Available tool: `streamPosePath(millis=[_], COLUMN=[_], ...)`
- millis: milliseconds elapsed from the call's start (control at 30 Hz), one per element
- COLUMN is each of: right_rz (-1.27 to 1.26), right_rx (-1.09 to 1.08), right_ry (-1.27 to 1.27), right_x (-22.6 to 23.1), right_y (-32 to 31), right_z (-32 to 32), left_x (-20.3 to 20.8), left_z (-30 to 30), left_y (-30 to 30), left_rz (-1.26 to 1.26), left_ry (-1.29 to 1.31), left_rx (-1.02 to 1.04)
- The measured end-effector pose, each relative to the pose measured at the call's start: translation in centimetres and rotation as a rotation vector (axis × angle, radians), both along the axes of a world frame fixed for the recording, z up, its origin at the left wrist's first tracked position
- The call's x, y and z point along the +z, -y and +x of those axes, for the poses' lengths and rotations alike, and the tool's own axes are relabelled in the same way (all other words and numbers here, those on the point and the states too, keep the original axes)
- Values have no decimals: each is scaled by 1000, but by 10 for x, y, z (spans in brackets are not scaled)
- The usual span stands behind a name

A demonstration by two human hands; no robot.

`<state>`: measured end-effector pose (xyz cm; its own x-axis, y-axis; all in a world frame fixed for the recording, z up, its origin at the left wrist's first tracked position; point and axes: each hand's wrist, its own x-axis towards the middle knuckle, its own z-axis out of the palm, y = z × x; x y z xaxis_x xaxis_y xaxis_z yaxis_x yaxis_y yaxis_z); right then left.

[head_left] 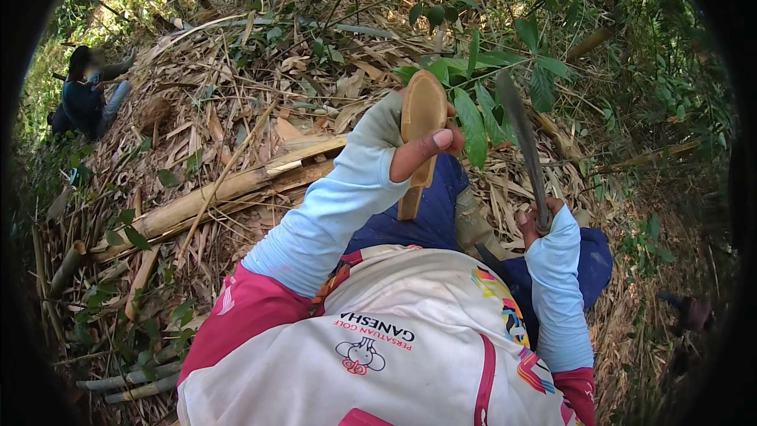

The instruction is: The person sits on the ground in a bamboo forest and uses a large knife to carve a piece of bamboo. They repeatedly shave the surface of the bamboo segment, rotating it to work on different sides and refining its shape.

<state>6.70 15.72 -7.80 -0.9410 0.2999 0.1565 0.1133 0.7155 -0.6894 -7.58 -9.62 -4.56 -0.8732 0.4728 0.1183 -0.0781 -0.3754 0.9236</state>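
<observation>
My left hand (422, 154) is closed around a carved wooden piece (423, 102), pale tan with a darker rim. Its broad rounded end points up and away, and a narrower, stepped end (410, 201) shows below the hand. Out to the right, my right hand (542, 219) grips a machete (520, 126) whose long dark blade stands up and leans slightly left. The handle is mostly hidden in the fist. Blade and wooden piece are apart, with green leaves (473, 122) between and behind them. Both forearms wear light blue sleeves.
A split bamboo trunk (229, 189) lies on the leaf-littered slope at the left. Cut bamboo stubs (69, 264) and poles (134, 383) are at the lower left. Another person (87, 99) sits at the far left. Dense brush (670, 95) borders the right.
</observation>
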Motion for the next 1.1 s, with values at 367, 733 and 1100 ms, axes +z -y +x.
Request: streamPosePath(millis=[367, 733, 1100], right_rz=[685, 777, 968], right_rx=[338, 70, 106], right_ry=[188, 201, 217], right_x=[91, 125, 150], right_y=[-19, -61, -47], right_z=[-18, 7, 12], left_x=[0, -9, -11], left_z=[-1, -4, 0], left_y=[-13, -15, -13], left_rz=[-24, -190, -143], left_ry=[44, -293, -245], left_rx=[-111, -70, -152])
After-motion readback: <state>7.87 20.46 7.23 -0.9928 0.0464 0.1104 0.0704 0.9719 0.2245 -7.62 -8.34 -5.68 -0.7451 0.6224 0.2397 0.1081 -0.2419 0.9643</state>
